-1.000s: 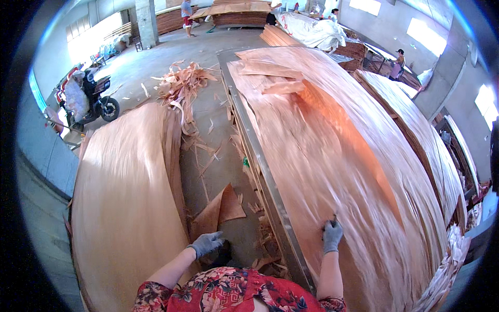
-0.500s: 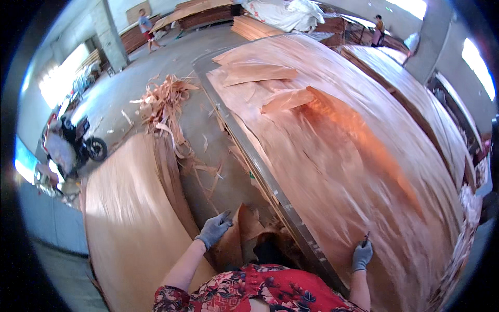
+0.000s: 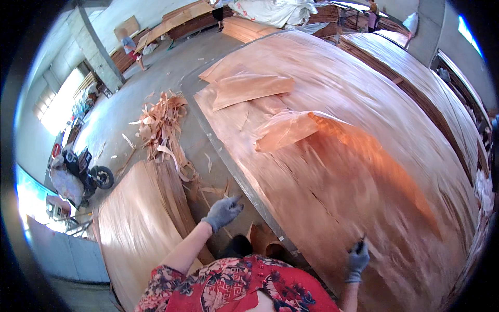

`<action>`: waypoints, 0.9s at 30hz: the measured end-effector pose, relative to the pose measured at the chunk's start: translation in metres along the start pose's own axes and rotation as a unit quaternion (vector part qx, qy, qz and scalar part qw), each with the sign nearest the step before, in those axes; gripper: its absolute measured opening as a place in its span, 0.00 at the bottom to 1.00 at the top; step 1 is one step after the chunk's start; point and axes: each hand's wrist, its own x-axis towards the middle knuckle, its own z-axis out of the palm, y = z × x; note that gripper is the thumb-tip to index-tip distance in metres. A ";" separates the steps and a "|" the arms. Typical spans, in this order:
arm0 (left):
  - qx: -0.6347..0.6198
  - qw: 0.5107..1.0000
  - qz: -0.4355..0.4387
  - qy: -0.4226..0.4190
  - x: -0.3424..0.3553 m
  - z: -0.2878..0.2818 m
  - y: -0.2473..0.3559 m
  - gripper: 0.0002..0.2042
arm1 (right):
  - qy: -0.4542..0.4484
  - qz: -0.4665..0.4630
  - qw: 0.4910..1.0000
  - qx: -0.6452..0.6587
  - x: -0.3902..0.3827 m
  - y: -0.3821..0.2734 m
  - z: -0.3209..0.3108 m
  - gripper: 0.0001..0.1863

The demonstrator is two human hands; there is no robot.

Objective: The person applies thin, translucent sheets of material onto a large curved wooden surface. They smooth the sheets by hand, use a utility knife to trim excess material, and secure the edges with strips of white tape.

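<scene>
My left hand [image 3: 222, 213], in a grey glove, hangs above the gap between two stacks of wood veneer, fingers loosely out and holding nothing I can see. My right hand [image 3: 357, 260], gloved too, is closed around a small dark pointed tool [image 3: 363, 237], its exact kind too small to tell. It is over the near part of the large veneer sheet [image 3: 291, 182] on the right-hand stack. Farther up that sheet, a torn flap [image 3: 288, 132] is folded over, with an orange-lit stretch beside it. A loose veneer piece [image 3: 252, 88] lies beyond the flap.
A lower veneer stack [image 3: 135, 208] stands to my left. Beyond it, veneer scraps [image 3: 161, 122] are heaped on the floor. A motorcycle [image 3: 78, 174] is parked at far left. A person [image 3: 131, 48] walks near a pillar [image 3: 93, 49]; another person [image 3: 372, 15] stands at the back right.
My left hand has moved forward and slightly right over the gap. My right hand stays low over the sheet with the tool. The view has shifted; the person by the pillar has moved.
</scene>
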 end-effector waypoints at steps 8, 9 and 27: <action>0.168 0.981 -0.033 0.089 0.127 -0.079 -0.057 0.23 | -0.143 0.014 0.964 -0.223 0.033 -0.120 0.081 0.09; 0.197 0.975 -0.036 0.101 0.149 -0.087 -0.072 0.26 | -0.147 0.064 0.969 -0.188 0.034 -0.129 0.080 0.09; 0.396 0.873 0.203 0.200 0.483 -0.150 -0.244 0.12 | 0.039 0.315 0.897 -0.308 0.033 -0.169 0.133 0.14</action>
